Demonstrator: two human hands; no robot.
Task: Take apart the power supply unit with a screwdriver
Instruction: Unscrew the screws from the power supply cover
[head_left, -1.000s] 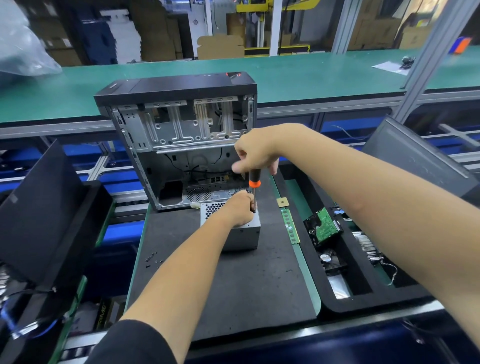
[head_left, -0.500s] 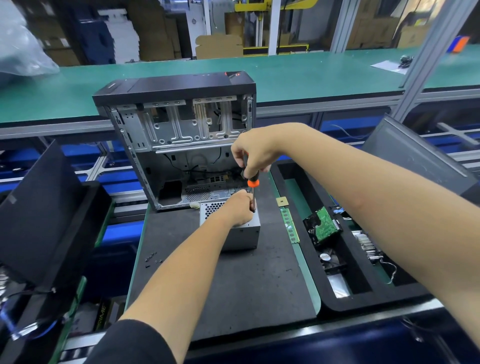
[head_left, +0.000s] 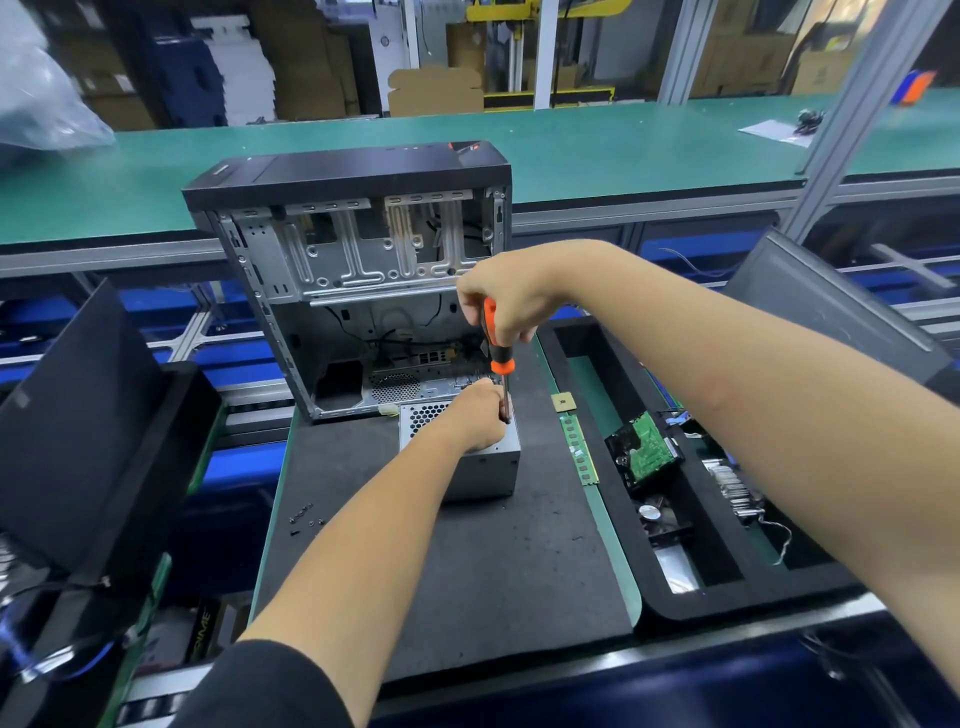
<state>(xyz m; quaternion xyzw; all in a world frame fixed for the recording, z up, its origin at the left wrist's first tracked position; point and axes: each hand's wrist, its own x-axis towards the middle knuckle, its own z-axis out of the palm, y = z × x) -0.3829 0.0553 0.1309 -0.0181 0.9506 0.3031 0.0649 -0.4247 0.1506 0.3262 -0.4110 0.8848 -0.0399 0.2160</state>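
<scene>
R hand (head_left: 501, 306) grips screwdriver (head_left: 497, 349) upright; tip prob. on PSU (head_left: 488, 467).

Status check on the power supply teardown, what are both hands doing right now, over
Right hand grips screwdriver, tip down at power supply unit top. Left hand holds unit by shaft. Nothing blocking; open case behind.

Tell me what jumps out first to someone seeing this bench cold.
At centre, the right hand grips an orange-and-black screwdriver upright over the grey power supply unit, which the left hand steadies on the dark mat. Behind stands the open computer case, and a green circuit board lies in the tray to the right.
</scene>
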